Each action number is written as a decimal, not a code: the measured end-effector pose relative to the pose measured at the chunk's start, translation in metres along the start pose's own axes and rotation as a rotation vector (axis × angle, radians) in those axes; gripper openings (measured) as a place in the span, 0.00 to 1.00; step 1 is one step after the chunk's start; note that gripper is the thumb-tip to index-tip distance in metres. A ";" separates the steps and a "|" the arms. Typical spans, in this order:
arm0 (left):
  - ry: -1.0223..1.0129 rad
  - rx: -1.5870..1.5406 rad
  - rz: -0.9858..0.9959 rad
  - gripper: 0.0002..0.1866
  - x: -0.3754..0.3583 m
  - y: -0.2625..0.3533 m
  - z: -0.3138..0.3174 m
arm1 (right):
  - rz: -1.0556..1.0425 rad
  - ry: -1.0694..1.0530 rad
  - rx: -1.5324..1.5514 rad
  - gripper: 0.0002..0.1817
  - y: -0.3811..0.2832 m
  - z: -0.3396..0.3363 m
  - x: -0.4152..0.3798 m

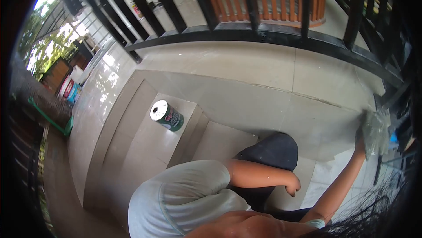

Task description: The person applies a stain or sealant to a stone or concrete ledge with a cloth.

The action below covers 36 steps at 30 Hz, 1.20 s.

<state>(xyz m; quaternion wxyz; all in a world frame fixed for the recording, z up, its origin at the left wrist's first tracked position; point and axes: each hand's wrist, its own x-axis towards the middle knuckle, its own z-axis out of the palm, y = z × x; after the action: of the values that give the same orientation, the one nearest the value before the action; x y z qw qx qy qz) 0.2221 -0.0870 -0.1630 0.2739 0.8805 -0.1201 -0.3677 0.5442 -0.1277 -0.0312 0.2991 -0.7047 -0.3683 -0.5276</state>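
Right grip [366,129] is at the end of an outstretched arm, covered by a crumpled, greyish, plastic-looking sheet [378,138]; whether the fingers beneath it are closed cannot be told. That sheet lies against the hand, near the end of the tiled ledge [246,62] and the black railing [281,39], so room looks tight on that side; between the forearm and the knee [274,150], pale floor tiles [329,172] leave more space.

Left grip [293,184] hangs near the bent, dark-clad knee, well apart from the sheet, its fingers loosely curled; the palm is out of sight, so I cannot tell if anything is in it.

Farther out, a green can [167,116] with a white top and a dark hole stands upright on a step [147,146], near its edge, well apart from both hands.

Dark hair [365,211] blurs the lower right corner, the things just beyond the sheet are hard to make out, and the lens's black rim cuts off the far right.
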 end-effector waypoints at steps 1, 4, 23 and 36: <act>0.009 -0.004 0.004 0.34 -0.003 0.001 0.001 | 0.044 -0.046 0.024 0.14 0.012 -0.003 -0.005; 0.026 -0.041 0.021 0.34 -0.007 0.001 -0.001 | 0.347 0.005 0.189 0.15 0.052 -0.006 -0.023; -0.014 -0.035 0.026 0.33 -0.006 -0.004 0.000 | 0.268 -0.199 -0.222 0.21 0.006 -0.040 0.026; -0.025 -0.024 0.040 0.33 -0.012 -0.002 -0.002 | 0.735 0.006 0.445 0.20 -0.020 -0.047 0.045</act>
<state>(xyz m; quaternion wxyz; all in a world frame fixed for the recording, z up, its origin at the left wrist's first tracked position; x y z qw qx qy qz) 0.2157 -0.0794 -0.1562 0.2902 0.8700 -0.1365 -0.3746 0.5100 -0.1459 0.0250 0.6130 -0.7057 -0.1969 -0.2957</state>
